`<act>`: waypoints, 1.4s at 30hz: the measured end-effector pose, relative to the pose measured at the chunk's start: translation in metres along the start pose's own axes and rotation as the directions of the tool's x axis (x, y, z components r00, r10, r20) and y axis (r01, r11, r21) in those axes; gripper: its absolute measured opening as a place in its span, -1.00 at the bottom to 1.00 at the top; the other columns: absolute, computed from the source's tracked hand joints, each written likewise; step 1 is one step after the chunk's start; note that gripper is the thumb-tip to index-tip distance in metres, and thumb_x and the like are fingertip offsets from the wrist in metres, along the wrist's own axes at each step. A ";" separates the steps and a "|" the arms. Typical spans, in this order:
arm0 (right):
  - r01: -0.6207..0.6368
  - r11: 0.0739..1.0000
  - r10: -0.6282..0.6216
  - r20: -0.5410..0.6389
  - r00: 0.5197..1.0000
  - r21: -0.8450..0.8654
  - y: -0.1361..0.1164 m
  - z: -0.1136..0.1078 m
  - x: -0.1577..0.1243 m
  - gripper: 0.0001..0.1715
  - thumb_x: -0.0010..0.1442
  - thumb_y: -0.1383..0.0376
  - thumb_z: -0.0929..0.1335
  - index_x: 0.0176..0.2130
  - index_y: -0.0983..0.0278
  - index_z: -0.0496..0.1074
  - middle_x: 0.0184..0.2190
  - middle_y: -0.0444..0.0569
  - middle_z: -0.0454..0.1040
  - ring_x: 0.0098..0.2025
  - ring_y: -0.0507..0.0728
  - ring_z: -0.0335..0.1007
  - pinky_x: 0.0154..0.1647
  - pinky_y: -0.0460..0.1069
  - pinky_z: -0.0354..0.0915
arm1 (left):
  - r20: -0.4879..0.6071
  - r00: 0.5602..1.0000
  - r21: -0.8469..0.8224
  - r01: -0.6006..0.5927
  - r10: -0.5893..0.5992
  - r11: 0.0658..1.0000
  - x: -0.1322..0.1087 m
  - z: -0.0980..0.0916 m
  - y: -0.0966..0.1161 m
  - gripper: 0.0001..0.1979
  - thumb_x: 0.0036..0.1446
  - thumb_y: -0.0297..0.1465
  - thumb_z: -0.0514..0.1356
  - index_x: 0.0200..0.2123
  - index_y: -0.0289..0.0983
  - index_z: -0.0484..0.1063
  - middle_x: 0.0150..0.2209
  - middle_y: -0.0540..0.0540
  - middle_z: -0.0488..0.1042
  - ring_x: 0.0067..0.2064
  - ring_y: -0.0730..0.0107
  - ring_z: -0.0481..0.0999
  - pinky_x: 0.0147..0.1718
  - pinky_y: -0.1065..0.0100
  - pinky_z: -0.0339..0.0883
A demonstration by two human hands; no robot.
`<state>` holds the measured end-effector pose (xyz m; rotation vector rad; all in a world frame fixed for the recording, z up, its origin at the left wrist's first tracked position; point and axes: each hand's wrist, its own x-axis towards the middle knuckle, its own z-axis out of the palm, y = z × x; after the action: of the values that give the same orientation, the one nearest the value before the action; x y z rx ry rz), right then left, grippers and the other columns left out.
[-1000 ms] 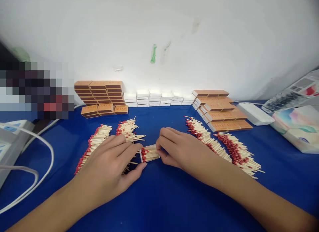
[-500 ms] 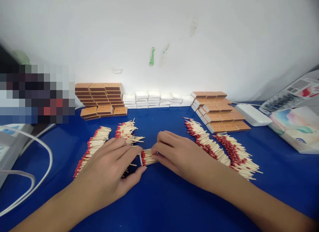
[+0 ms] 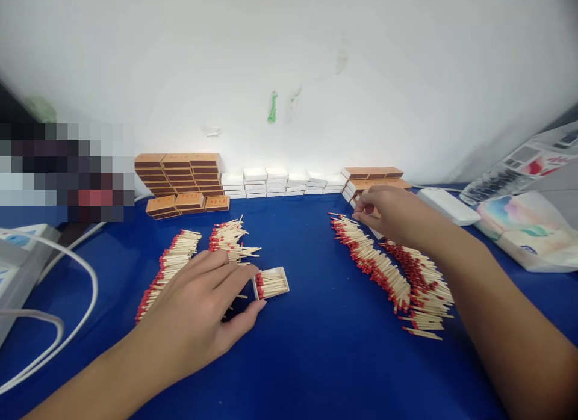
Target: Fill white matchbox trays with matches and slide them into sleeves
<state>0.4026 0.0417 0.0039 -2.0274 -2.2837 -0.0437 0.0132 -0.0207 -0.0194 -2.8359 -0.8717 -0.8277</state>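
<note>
Left hand: your left hand (image 3: 198, 311) lies open and flat on the bench (image 3: 316, 372), holding nothing. Its fingertips touch the left end of the filled tray (image 3: 271, 283) and the thumb sits just below it.
Right hand: your right hand (image 3: 392, 212) is over at the orange sleeves (image 3: 377, 174) stacked at the back right, with its fingers curled at the stack's near edge. I cannot tell whether they have closed on a sleeve.
Tray: it sits mid-bench, open-topped, with the red heads at its left end, between the left match pile (image 3: 174, 260) and the right match pile (image 3: 388, 269).
Steadying: keep your fingertips against the tray's end without pressing, since a push would likely skid it or tip out sticks.
Picking: pinch one sleeve by its long edges, so the rest of the stack is less likely to shift.
Clearance: lift your wrist as you go, because your forearm passes right over the right match pile and could scatter it.
</note>
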 end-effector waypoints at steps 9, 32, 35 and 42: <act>0.082 0.996 -0.082 0.010 0.997 0.019 0.000 0.016 0.003 -0.76 0.33 0.34 0.34 -0.40 0.22 0.49 -0.33 0.05 0.61 -0.26 0.22 0.48 -0.27 0.05 0.24 | -0.002 1.000 0.013 -0.002 0.002 1.000 -0.001 0.000 -0.001 -0.84 0.42 -0.37 0.27 -0.01 -0.29 0.54 -0.25 -0.10 0.62 -0.20 0.16 0.56 -0.16 0.13 0.44; -0.010 1.000 0.010 0.072 0.997 0.006 -0.008 0.009 0.003 -0.73 0.20 0.43 0.34 -0.48 0.18 0.26 -0.48 -0.05 0.46 -0.45 0.11 0.29 -0.41 0.04 0.06 | -0.003 1.000 0.015 -0.013 0.013 1.000 -0.002 0.000 0.000 -0.84 0.40 -0.39 0.28 -0.01 -0.32 0.54 -0.23 -0.11 0.64 -0.20 0.16 0.56 -0.16 0.10 0.48; -0.016 1.000 0.014 0.073 0.997 0.016 -0.005 0.011 0.004 -0.77 0.18 0.43 0.35 -0.46 0.19 0.29 -0.47 -0.05 0.48 -0.45 0.11 0.30 -0.41 0.03 0.07 | 0.005 1.000 0.025 -0.013 0.013 1.000 -0.002 0.000 0.000 -0.84 0.41 -0.39 0.27 -0.01 -0.31 0.53 -0.22 -0.10 0.64 -0.20 0.16 0.57 -0.17 0.11 0.48; -0.020 0.999 0.023 0.097 0.995 -0.027 -0.006 0.010 0.004 -0.80 0.17 0.42 0.35 -0.46 0.20 0.33 -0.45 -0.02 0.52 -0.43 0.14 0.36 -0.39 0.03 0.11 | 0.004 1.000 0.032 -0.014 0.014 0.999 -0.001 -0.001 -0.001 -0.84 0.42 -0.37 0.26 0.01 -0.29 0.53 -0.23 -0.11 0.64 -0.19 0.16 0.58 -0.17 0.13 0.49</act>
<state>0.3956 0.0460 -0.0054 -2.1115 -2.3295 0.0283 0.0120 -0.0206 -0.0193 -2.8135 -0.8568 -0.8001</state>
